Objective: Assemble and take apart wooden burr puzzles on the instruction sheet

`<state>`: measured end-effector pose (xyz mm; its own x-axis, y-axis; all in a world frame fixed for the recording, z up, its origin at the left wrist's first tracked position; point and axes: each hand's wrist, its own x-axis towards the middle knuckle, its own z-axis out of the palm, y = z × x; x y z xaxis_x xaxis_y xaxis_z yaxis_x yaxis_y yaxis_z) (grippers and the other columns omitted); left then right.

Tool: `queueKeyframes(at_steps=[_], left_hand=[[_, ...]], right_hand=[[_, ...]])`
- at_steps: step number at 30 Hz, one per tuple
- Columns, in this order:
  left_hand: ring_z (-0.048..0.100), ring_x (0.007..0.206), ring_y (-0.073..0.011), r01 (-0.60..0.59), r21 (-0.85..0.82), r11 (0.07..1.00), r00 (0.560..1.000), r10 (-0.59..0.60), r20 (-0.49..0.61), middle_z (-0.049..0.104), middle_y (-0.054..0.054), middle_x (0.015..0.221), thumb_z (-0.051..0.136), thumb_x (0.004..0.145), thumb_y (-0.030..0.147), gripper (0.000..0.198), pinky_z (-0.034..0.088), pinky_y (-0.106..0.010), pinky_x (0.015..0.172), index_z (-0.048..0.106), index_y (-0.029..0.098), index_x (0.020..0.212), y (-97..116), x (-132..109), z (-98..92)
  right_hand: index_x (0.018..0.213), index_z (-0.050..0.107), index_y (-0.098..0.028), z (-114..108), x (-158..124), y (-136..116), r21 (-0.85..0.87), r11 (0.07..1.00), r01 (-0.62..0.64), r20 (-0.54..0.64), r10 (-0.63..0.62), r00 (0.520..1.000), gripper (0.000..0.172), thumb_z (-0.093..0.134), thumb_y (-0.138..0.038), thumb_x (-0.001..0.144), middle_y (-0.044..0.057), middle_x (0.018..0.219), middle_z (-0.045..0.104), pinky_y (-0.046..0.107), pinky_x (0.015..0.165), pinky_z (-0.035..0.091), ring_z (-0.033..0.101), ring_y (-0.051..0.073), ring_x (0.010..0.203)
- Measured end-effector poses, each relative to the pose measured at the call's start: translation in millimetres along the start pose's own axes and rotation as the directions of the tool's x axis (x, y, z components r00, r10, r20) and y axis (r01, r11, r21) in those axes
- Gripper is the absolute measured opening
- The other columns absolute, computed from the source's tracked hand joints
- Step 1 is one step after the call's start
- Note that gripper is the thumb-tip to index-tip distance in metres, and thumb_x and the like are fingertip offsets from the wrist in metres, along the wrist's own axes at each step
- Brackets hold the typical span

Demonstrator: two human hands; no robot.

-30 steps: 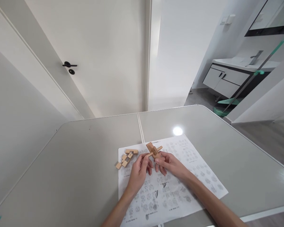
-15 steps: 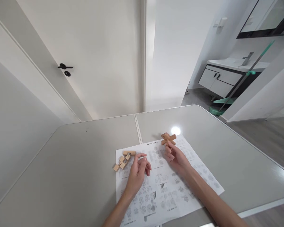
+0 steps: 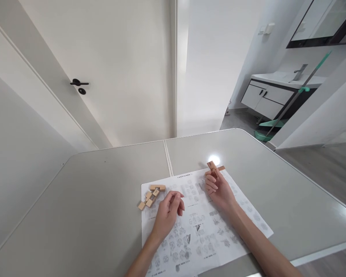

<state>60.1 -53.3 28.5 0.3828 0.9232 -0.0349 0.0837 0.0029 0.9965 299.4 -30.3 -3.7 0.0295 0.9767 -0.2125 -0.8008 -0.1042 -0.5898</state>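
Several notched wooden puzzle pieces, crossing one another as a small assembly, are held up over the far right part of a printed paper sheet. My right hand is closed on them, its fingers hiding much of the assembly. Above the left-middle of the sheet, my left hand is loosely closed, thumb against the curled fingers, with nothing visible in it. Just left of that hand, a cluster of loose wooden puzzle pieces lies across the sheet's upper left corner.
The grey table has a white seam across it. Beyond its far edge is a white door with a black handle. At the back right stand a washbasin cabinet and a green-handled broom with a dustpan.
My right hand has shifted slightly right and turned the wooden assembly, so another side shows. My left index finger has curled in toward the thumb. The loose pieces have stayed put.
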Motion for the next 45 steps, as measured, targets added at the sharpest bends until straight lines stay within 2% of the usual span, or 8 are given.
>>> queueKeyframes(at_steps=[3,6,8,13,16,22,36,45], left_hand=[[0.05,0.053,-0.0118,-0.086,0.101,0.991,0.993,0.093,-0.07,0.057,0.002,0.061,0.046,0.103,0.052,0.04,0.044,-0.025,0.059,0.062,0.019,0.087,5.6,2.3,-20.1],[0.049,0.053,-0.013,-0.088,0.29,0.953,0.904,0.198,-0.378,0.053,0.003,0.059,0.041,0.103,0.053,0.043,0.041,-0.024,0.055,0.061,0.02,0.084,9.6,5.0,-52.3],[0.051,0.054,-0.0136,-0.002,0.476,0.879,0.863,0.242,-0.443,0.055,0.003,0.061,0.04,0.102,0.052,0.043,0.04,-0.025,0.055,0.063,0.021,0.083,9.9,5.9,-76.4],[0.05,0.053,-0.0145,0.142,0.792,0.594,0.856,0.329,-0.4,0.053,0.004,0.058,0.048,0.095,0.055,0.039,0.04,-0.026,0.059,0.063,0.023,0.08,4.1,2.8,-124.4],[0.05,0.054,-0.0145,0.104,0.846,0.523,0.927,0.258,-0.274,0.054,0.005,0.06,0.048,0.094,0.057,0.038,0.042,-0.026,0.059,0.064,0.024,0.083,0.0,-1.0,-136.8],[0.054,0.06,-0.0146,-0.034,0.889,0.456,0.978,0.2,-0.066,0.06,0.004,0.07,0.068,0.08,0.058,0.035,0.045,-0.026,0.063,0.064,0.025,0.09,-2.0,-7.0,-136.0],[0.069,0.095,-0.0233,-0.315,0.8,0.511,0.941,0.279,0.193,0.072,-0.007,0.106,0.069,0.088,0.038,0.019,0.056,-0.035,0.082,0.068,0.025,0.102,-2.5,-4.6,-117.5],[0.06,0.119,-0.0303,-0.244,0.822,0.514,0.94,0.333,0.071,0.064,-0.008,0.126,0.082,0.08,0.043,0.047,0.051,-0.048,0.102,0.061,0.027,0.118,-12.8,-1.1,-114.7]], right_hand=[[0.085,0.061,-0.021,8.6,-5.1,4.1,0.048,0.996,-0.077,0.031,0.076,0.997,0.032,0.082,-0.045,0.085,-0.008,0.064,0.037,0.015,0.033,0.026,0.025,0.005,0.045],[0.086,0.064,-0.02,18.8,-11.4,11.1,-0.06,0.987,-0.146,0.073,0.15,0.986,0.031,0.08,-0.046,0.087,-0.006,0.065,0.043,0.016,0.035,0.023,0.026,0.006,0.047],[0.086,0.065,-0.019,23.6,-14.5,15.4,-0.139,0.981,-0.138,0.1,0.152,0.983,0.03,0.079,-0.045,0.089,-0.005,0.066,0.045,0.018,0.037,0.024,0.029,0.006,0.048],[0.08,0.062,-0.018,25.8,-16.4,18.4,-0.237,0.966,-0.101,0.126,0.133,0.983,0.032,0.079,-0.044,0.088,-0.004,0.068,0.047,0.021,0.043,0.023,0.03,0.007,0.051],[0.079,0.061,-0.018,23.9,-15.2,17.6,-0.25,0.964,-0.095,0.123,0.129,0.984,0.032,0.079,-0.044,0.088,-0.004,0.069,0.048,0.023,0.044,0.022,0.031,0.007,0.051],[0.08,0.061,-0.018,22.5,-14.8,18.2,-0.26,0.962,-0.088,0.131,0.126,0.983,0.032,0.079,-0.044,0.088,-0.004,0.069,0.047,0.023,0.046,0.023,0.032,0.007,0.051],[0.071,0.054,-0.019,30.8,-19.5,14.3,-0.31,0.947,-0.08,0.128,0.125,0.984,0.039,0.079,-0.043,0.088,-0.004,0.065,0.046,0.025,0.048,0.023,0.032,0.008,0.051],[0.074,0.055,-0.019,30.9,-20.0,15.3,-0.316,0.945,-0.084,0.131,0.131,0.983,0.036,0.079,-0.042,0.088,-0.005,0.064,0.048,0.025,0.049,0.022,0.03,0.008,0.051]])
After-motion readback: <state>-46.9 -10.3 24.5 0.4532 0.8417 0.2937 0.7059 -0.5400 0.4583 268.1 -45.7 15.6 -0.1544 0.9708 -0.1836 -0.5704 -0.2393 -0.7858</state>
